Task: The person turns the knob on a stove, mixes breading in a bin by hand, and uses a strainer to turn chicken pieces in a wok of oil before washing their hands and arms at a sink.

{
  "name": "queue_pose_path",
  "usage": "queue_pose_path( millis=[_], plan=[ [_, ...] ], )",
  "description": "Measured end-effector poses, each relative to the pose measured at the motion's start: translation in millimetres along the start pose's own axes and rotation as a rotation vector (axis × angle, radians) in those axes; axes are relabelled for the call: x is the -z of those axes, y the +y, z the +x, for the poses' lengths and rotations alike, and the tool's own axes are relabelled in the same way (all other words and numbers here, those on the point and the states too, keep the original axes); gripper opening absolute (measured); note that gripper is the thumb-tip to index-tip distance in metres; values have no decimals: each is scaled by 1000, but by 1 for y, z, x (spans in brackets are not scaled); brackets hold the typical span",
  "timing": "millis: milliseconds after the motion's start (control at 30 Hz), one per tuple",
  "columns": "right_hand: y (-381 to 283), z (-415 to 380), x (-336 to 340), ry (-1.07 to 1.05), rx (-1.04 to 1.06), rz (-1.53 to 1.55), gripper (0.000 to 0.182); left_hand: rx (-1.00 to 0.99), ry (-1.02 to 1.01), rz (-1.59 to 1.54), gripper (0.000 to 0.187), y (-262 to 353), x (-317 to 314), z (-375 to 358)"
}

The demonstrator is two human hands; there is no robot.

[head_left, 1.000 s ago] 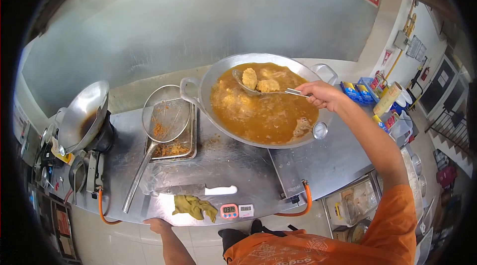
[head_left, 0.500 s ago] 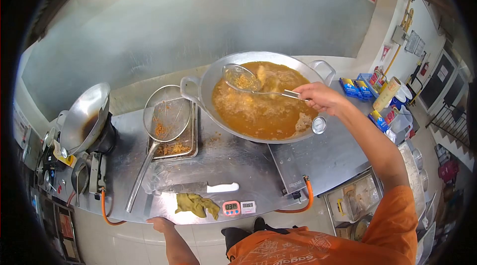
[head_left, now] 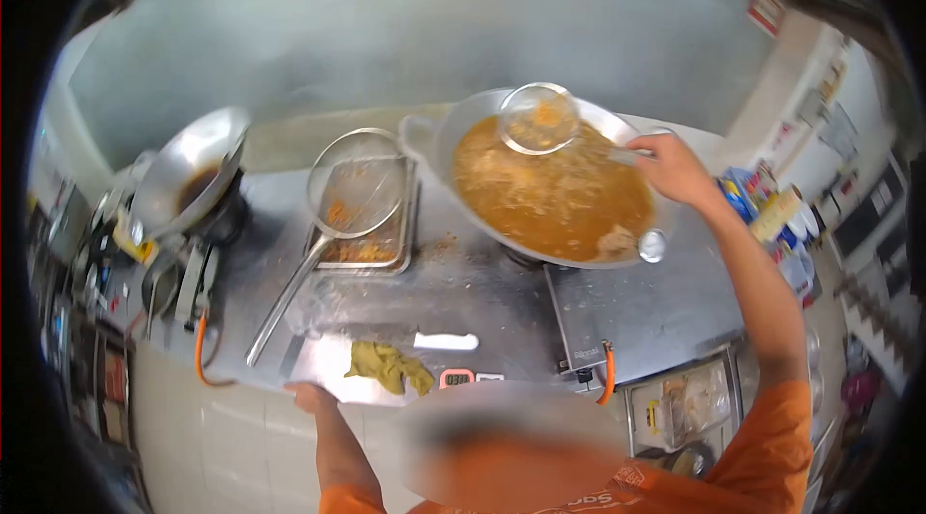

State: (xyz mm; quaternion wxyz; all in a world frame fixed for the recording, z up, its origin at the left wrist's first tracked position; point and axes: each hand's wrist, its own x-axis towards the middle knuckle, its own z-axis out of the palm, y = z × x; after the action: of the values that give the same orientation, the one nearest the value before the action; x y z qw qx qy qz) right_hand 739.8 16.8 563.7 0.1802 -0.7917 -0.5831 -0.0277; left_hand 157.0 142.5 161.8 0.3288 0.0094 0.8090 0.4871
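Over the far side of the wok [head_left: 468, 114] hangs the skimmer [head_left: 537, 121], my right hand [head_left: 672, 169] closed round its handle, presumably avoiding hot oil [head_left: 550, 203]; my left hand [head_left: 309, 398], grip unclear, perhaps braces at the near edge of the counter [head_left: 482, 292].

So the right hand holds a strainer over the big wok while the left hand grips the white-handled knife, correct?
Not quite: the head view shows the left hand at the front edge of the counter, away from the white-handled knife. The right hand holds a strainer over the big wok.
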Motion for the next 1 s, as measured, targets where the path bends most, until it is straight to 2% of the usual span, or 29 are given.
queue_pose_path(
  millis=[67,167,267,300,400,467,533,600,667,767,867,967,1000],
  plan=[
    [-13,13,-2,99,86,17,33,-69,18,127,88,-1,1,5],
    [-73,38,11,-10,70,90,33,-47,187,141,86,-14,-13,29],
    [-120,70,-5,-29,134,151,33,-57,219,119,82,-16,-15,33],
    [-133,81,-16,-21,219,117,32,-55,221,120,81,-13,-15,29],
    [-183,97,-54,-57,263,73,32,-41,220,122,78,-1,-7,11],
    [-218,90,-85,40,360,-146,27,-24,217,120,77,6,-4,2],
    [-242,80,-124,0,540,-441,25,-19,203,115,77,8,-3,0],
    [-260,53,-165,-60,715,-556,19,-4,200,115,76,11,-3,-3],
    [-260,48,-209,-113,798,-560,12,-7,192,110,76,15,0,-11],
    [-261,35,-228,51,803,-609,10,-28,195,77,76,13,0,-12],
    [-267,45,-188,-21,813,-613,11,-32,213,89,78,7,-6,-1],
    [-261,59,-127,67,760,-622,11,-66,217,161,82,-9,-10,25],
    [-255,68,-103,73,683,-606,13,-87,221,189,84,-22,-17,42]
  ],
)
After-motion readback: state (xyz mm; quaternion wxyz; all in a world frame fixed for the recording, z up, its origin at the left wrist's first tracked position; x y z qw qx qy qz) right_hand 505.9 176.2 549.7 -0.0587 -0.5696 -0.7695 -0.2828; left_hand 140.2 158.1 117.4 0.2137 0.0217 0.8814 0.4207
